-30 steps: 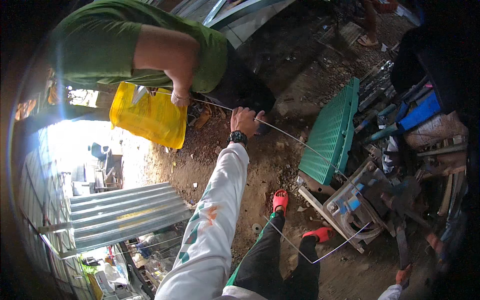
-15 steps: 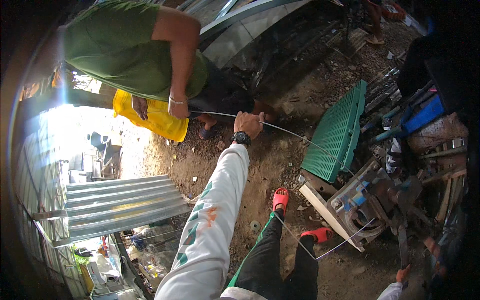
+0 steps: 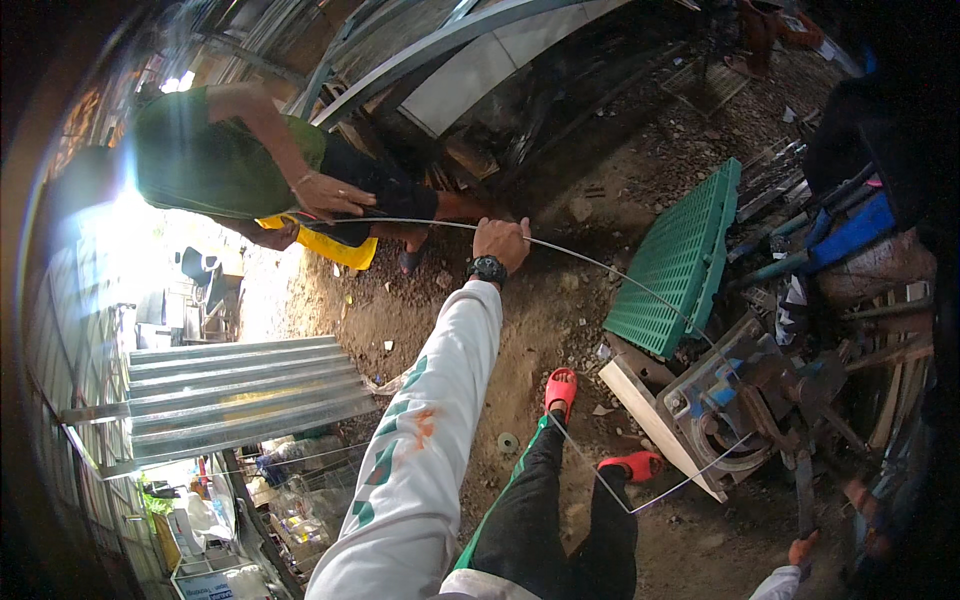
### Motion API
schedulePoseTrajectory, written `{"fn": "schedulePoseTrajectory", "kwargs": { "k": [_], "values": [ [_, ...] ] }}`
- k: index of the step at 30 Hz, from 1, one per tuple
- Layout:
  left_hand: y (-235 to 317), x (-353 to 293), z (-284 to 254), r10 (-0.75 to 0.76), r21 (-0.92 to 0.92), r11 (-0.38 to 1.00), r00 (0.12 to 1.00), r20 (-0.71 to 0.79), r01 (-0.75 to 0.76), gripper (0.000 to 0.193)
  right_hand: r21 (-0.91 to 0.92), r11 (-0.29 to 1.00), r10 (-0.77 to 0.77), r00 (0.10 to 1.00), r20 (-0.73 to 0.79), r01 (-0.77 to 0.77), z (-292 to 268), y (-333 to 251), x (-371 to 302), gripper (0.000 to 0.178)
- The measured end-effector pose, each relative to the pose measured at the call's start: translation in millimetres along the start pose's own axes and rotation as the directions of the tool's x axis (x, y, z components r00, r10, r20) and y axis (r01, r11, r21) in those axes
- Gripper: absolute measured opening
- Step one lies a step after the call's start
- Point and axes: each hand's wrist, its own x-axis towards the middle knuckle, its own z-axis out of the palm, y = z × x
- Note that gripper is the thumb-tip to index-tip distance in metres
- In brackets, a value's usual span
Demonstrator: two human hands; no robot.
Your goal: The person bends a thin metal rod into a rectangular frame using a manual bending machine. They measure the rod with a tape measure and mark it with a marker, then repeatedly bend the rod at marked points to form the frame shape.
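My left hand (image 3: 502, 246), in a white sleeve with a dark watch at the wrist, is closed round a long thin metal rod (image 3: 582, 259). The rod reaches left to a co-worker's hands (image 3: 335, 194) and right, over a green slotted plastic panel (image 3: 675, 265), to a bench-mounted machine (image 3: 728, 405). On the machine's near side, a bent length of rod comes out and angles in front of my legs. At the lower right, my right hand (image 3: 803, 549) is wrapped round the machine's flat metal lever (image 3: 805, 490).
The co-worker in a green shirt (image 3: 205, 160) is at the upper left beside a yellow sheet (image 3: 340, 248). Corrugated metal (image 3: 240, 395) lies at left above clutter. A wooden board (image 3: 660, 430) edges the machine. Blue and metal scrap (image 3: 850, 235) crowds the right.
The co-worker has shifted back to the left and leans differently, hands still at the rod's far end. My left hand stays nearly in place on the rod; my right hand has hardly moved.
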Motion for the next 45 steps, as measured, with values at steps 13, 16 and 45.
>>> {"fn": "schedulePoseTrajectory", "kwargs": {
  "k": [13, 16, 45],
  "values": [
    [0.9, 45.9, -17.6, 0.117, 0.064, 0.99, 0.98, 0.16, -0.129, 0.061, 0.06, 0.995, 0.072, 0.993, 0.089, -0.078, -4.7, -33.7, -25.7, 0.057],
    [6.0, 68.3, -15.7, 0.162, 0.051, 0.983, 0.969, 0.185, -0.174, 0.058, 0.041, 0.996, 0.075, 0.996, 0.057, -0.077, -13.5, -28.2, -33.4, 0.056],
    [242.0, -24.1, -34.0, 0.727, -0.539, 0.584, 0.686, 0.015, -0.607, 0.029, 0.895, 0.089, -0.388, 0.843, -0.373, 0.437, -260.7, -325.5, -9.5, 0.061]
  ]
}}
